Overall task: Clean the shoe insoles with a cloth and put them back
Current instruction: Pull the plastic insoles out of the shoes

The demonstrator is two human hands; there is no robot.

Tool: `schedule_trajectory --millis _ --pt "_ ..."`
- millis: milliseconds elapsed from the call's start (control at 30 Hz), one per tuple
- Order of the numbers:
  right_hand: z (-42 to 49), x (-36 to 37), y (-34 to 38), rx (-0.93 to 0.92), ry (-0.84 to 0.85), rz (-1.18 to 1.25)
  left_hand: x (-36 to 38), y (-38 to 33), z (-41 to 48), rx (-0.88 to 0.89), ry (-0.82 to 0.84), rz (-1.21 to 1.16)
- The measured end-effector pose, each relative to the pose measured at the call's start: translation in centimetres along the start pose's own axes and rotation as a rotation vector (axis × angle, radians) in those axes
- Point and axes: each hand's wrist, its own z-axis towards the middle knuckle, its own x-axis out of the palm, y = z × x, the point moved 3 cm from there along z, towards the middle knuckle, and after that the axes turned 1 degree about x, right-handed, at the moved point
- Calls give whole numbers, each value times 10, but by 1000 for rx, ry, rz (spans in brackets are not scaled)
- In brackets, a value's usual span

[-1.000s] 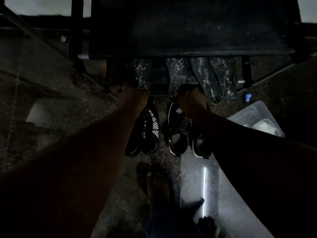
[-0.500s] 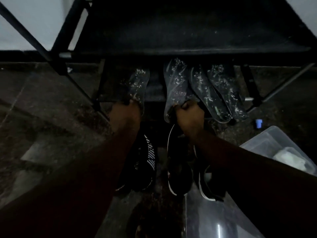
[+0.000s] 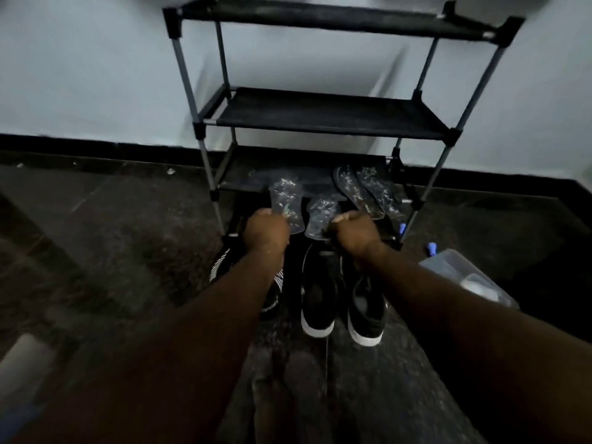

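Note:
Several speckled grey insoles lie on the lowest shelf of a black shoe rack. My left hand grips the heel end of one insole. Beside it, my right hand is closed on the heel end of a second insole. Two more insoles rest side by side at the shelf's right. On the floor below my hands stands a pair of black shoes with white soles, and a black shoe with white stripes is partly hidden under my left forearm.
A clear plastic tub holding something white sits on the floor to the right, with a small blue object near it. The rack stands against a pale wall with a black skirting. The floor is dark and speckled. My bare feet show at the bottom.
The view has tilted up, so the whole rack and wall show. Both hands have drawn back from the shelf with an insole each; the right-hand insole now hangs past the shelf's front edge.

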Motion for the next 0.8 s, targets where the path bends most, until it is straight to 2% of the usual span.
schedule_trajectory --millis 100,467,800 --pt "-52 -5 -21 -35 -35 80 -14 14 -48 -24 28 -177" --pt "-211 -13 -33 -52 -64 448 -75 42 -176 -71 116 -218" --pt "-245 -1 -53 -29 -47 503 -90 51 -209 -73 138 -174"
